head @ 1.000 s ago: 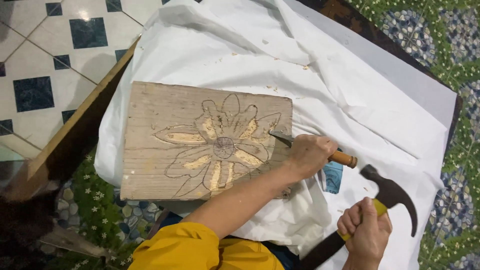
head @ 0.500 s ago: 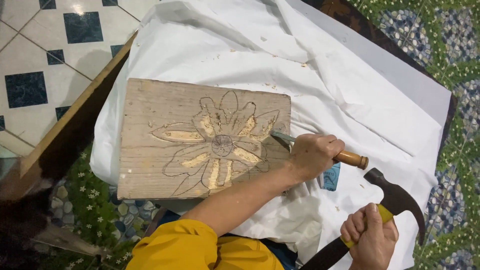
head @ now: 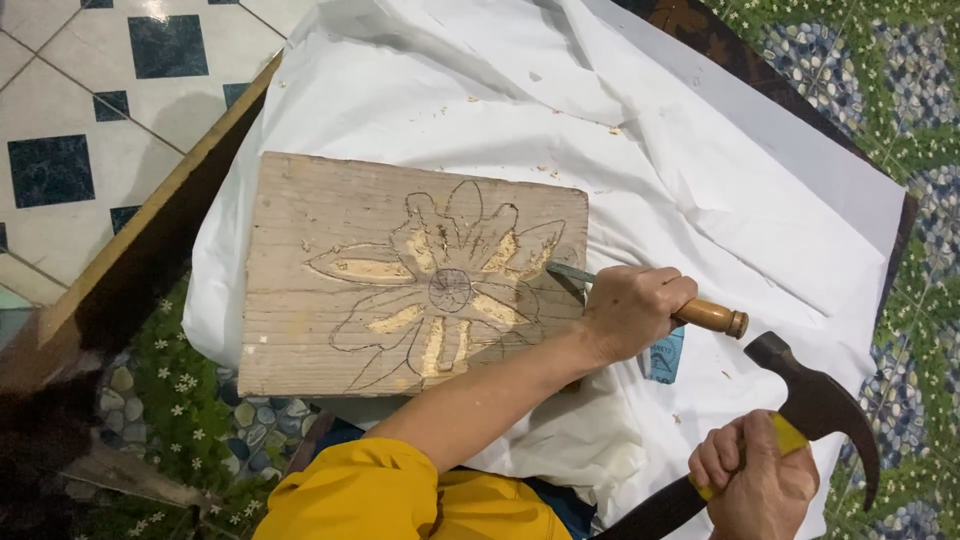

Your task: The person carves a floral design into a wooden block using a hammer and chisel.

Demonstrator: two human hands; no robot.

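A weathered wooden board with a carved flower outline lies on a white cloth. My left hand, its arm in a yellow sleeve, grips a wooden-handled chisel. The chisel's metal blade touches the board's right edge by a petal. At the lower right, my right hand holds a claw hammer by its handle. The dark hammer head hovers just below and right of the chisel's butt, apart from it.
Wood chips are scattered over the cloth, which covers a dark table with a wooden edge. A blue object peeks from under my left hand. Tiled floor lies at the upper left, a pebble-and-flower patterned surface at the right.
The hammer head has drifted a little down and to the right, away from the chisel's butt. The chisel hand has shifted slightly right; the board has stayed put.
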